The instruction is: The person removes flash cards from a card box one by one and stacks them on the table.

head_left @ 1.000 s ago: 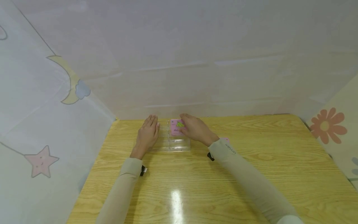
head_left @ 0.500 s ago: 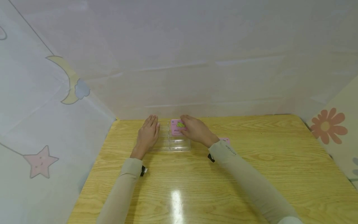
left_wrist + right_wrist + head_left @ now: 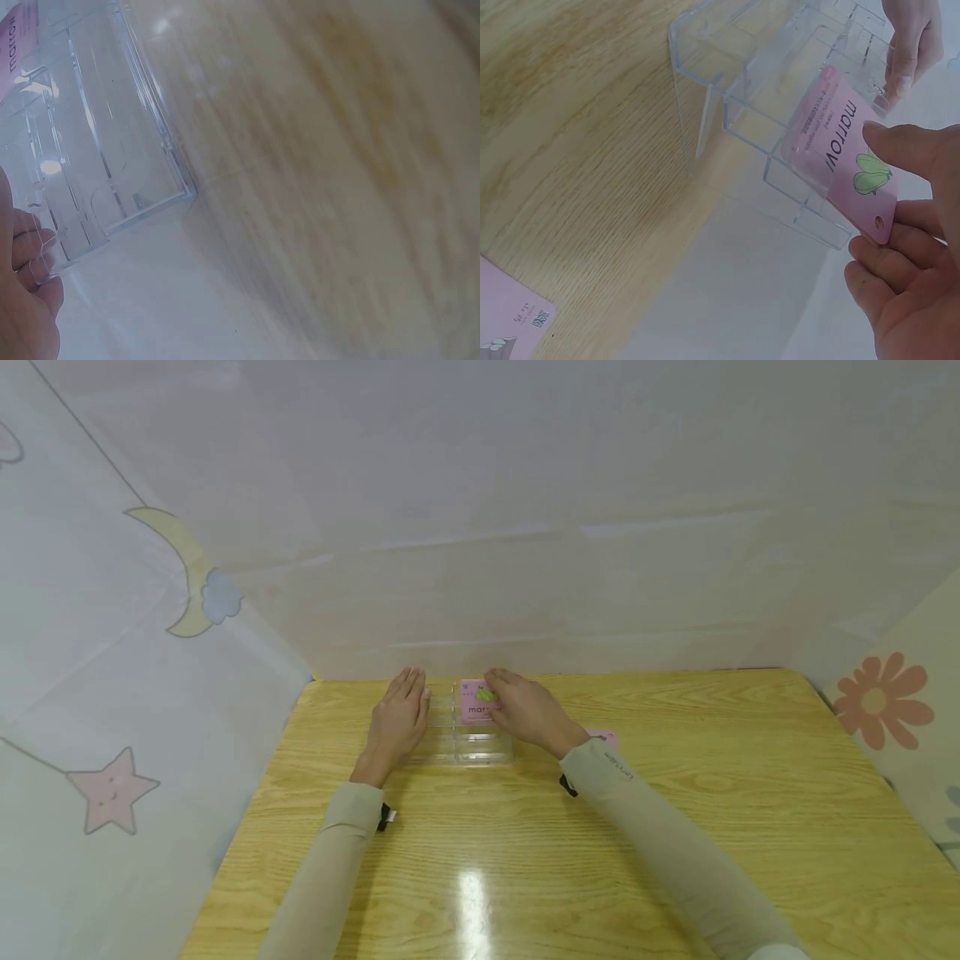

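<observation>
A clear plastic tiered rack [image 3: 482,757] stands at the table's far edge; its stepped compartments show in the left wrist view. My left hand [image 3: 396,720] holds the rack's left side, fingers [image 3: 30,247] partly seen through the clear plastic in the left wrist view. My right hand [image 3: 534,714] pinches a pink flash card [image 3: 844,146] between thumb and fingers. The card reads "marrow" beside a green vegetable picture. It leans tilted at the rack's rear right part, its lower portion behind clear plastic in the right wrist view.
Another pink card [image 3: 510,311] lies flat on the wooden table [image 3: 675,827], partly hidden by the right forearm in the head view. A pale wall sheet [image 3: 525,568] rises right behind the table's far edge. Printed wall panels flank both sides.
Both hands stay nearly still. The right hand's hold on the card shifts very slightly, showing a little more of the printed word. The rack stays in place.
</observation>
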Motion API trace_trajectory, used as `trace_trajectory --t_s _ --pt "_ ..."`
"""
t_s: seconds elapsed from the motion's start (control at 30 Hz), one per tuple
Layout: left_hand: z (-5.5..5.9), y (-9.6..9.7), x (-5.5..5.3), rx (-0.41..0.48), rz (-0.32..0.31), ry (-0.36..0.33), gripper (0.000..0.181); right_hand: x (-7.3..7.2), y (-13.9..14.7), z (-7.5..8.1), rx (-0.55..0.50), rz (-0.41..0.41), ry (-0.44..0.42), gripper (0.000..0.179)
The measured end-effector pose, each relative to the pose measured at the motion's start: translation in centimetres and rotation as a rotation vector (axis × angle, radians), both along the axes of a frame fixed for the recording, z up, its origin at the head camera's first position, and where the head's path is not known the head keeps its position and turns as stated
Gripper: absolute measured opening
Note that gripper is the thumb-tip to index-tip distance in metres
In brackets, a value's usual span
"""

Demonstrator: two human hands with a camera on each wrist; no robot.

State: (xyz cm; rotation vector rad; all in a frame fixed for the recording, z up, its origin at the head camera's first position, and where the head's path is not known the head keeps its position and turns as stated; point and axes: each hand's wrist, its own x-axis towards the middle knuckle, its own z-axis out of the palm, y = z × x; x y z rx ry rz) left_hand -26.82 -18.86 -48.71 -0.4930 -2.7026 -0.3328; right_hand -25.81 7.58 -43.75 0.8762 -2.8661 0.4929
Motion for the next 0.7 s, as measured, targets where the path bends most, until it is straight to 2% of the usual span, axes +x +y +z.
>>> trace_trajectory --t_s 0.27,0.7 --pt "0.1 0.07 0.09 0.0 0.009 -0.006 0.053 -0.1 0.06 -0.36 -0.041 -0.014 0.039 0.054" --pt "0.09 0.23 0.16 -0.009 0.01 0.017 0.053 -0.41 -0.01 -0.75 -0.066 -0.036 0.06 0.053"
